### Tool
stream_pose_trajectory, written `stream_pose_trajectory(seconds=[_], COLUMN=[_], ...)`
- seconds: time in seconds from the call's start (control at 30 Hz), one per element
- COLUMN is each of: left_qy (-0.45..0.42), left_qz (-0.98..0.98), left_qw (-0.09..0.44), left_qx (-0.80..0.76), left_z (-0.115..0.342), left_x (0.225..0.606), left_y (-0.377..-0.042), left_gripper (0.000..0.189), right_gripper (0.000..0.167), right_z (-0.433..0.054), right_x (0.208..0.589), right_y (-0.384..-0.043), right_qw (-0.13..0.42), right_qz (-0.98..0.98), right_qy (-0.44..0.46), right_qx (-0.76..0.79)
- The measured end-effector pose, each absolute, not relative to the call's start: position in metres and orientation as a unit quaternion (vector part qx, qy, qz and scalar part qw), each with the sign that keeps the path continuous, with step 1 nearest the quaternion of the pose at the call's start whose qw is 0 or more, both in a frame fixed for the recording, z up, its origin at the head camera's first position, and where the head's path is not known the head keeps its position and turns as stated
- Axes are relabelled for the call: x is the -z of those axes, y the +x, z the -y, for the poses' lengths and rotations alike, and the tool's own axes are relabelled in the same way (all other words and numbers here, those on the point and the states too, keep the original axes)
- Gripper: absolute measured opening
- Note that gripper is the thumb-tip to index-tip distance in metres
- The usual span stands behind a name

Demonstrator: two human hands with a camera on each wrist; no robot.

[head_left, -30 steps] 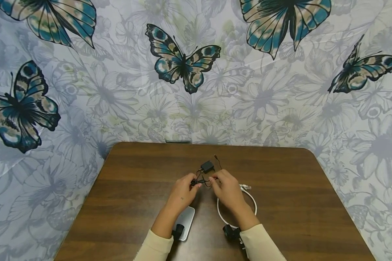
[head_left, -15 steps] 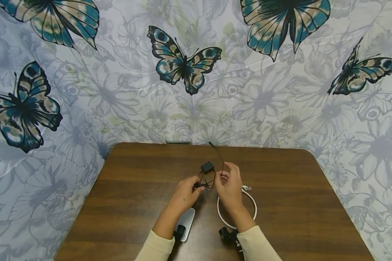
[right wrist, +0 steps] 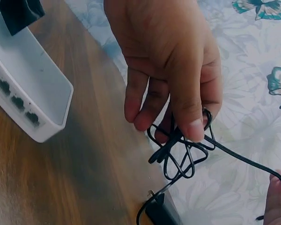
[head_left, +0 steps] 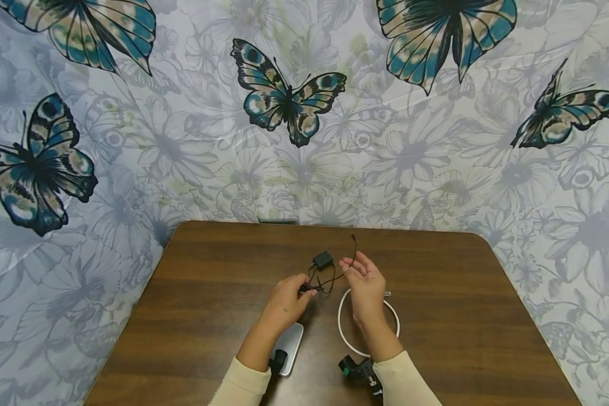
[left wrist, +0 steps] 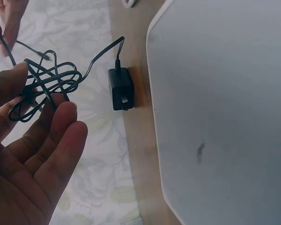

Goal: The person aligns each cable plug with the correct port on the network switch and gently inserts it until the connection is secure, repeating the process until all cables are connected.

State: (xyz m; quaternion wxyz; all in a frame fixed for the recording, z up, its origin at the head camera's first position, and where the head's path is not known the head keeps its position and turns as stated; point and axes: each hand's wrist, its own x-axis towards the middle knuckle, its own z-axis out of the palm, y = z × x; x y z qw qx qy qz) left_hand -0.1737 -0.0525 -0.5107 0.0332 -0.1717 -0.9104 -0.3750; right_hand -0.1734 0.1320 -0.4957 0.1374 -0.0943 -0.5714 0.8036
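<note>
A black power adapter [head_left: 322, 260] with metal prongs hangs by its thin cord beyond my hands. My left hand [head_left: 284, 301] pinches the looped bundle of that cord [right wrist: 171, 150] between thumb and fingers; in the left wrist view, the adapter [left wrist: 122, 89] dangles from the bundle. To the right, my right hand [head_left: 366, 285] holds the cord near its free end, and the thin tip sticks up past the fingers. One stretch of cord [right wrist: 243, 161] runs between both hands. Under my left wrist lies a white box with a row of ports [right wrist: 18, 101], probably a network switch.
A coiled white cable [head_left: 340, 324] with a clear plug lies on the brown wooden table [head_left: 462, 316], partly behind my right hand. Black wrist cameras [head_left: 355, 367] sit at both cuffs. A butterfly-patterned cloth [head_left: 411, 186] stands behind the table's far edge.
My right hand has moved away from the left, to the right, drawing out a length of cord from the bundle. The left hand keeps its hold almost in place.
</note>
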Motion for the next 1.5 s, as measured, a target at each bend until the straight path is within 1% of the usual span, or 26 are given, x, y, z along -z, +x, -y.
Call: stream_pose_trajectory(seconds=[0.1,0.17,0.4,0.47,0.63,0.8,0.87,0.93,1.13,1.3,1.5], left_qy=[-0.170,-0.169,-0.159,-0.158,-0.143,-0.131,-0.134,-0.143,-0.176,-0.184,-0.202], left_qz=[0.912,0.914,0.913,0.914,0.915,0.914,0.913,0.912,0.915,0.915,0.908], left_qw=[0.033,0.033,0.026,0.024,0.015,0.008,0.013,0.026,0.071,0.080,0.085], left_qx=[0.371,0.368,0.374,0.374,0.377,0.384,0.385,0.384,0.357,0.349,0.357], left_z=[0.052,0.052,0.051,0.050,0.050,0.049,0.048,0.047,0.043,0.040,0.040], left_x=[0.511,0.511,0.512,0.512,0.511,0.508,0.507,0.506,0.502,0.500,0.498], left_y=[-0.174,-0.173,-0.174,-0.174,-0.174,-0.174,-0.174,-0.174,-0.174,-0.174,-0.175], left_gripper=[0.012,0.012,0.012,0.012,0.015,0.031,0.038,0.040,0.030,0.023,0.013], right_gripper=[0.057,0.054,0.023,0.018,0.012,0.010,0.011,0.011,0.012,0.015,0.015], right_z=[-0.134,-0.135,-0.140,-0.140,-0.138,-0.133,-0.131,-0.130,-0.124,-0.120,-0.118], right_x=[0.494,0.493,0.488,0.488,0.488,0.487,0.487,0.487,0.488,0.488,0.488], right_y=[-0.174,-0.175,-0.178,-0.179,-0.178,-0.176,-0.175,-0.174,-0.170,-0.165,-0.164], right_qw=[0.131,0.125,0.110,0.112,0.117,0.118,0.119,0.117,0.098,0.086,0.079], right_qz=[0.557,0.545,0.498,0.482,0.470,0.480,0.486,0.493,0.514,0.525,0.532], right_qy=[-0.107,-0.113,-0.129,-0.128,-0.109,-0.081,-0.074,-0.070,-0.053,-0.025,-0.010], right_qx=[-0.813,-0.821,-0.851,-0.859,-0.868,-0.865,-0.862,-0.859,-0.850,-0.846,-0.843])
